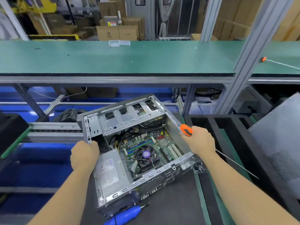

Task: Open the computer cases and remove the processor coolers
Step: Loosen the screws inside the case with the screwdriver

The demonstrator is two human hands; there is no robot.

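Note:
An open computer case (113, 122) lies on its side on the black mat, its side panel off. Inside, a black processor cooler (146, 155) with a purple-labelled fan sits on the green motherboard (164, 143). A grey power supply (110, 172) fills the near left corner. My left hand (84, 154) grips the case's left edge. My right hand (200, 139) holds an orange-and-black screwdriver (186, 129) at the case's right wall, with the long shaft (237, 164) pointing back to the right.
A blue electric screwdriver (125, 215) lies in front of the case. A grey side panel (282, 143) leans at the right. A green workbench (113, 57) spans the back, with another orange screwdriver (263, 59) on it. Black foam trays (227, 124) stand at right.

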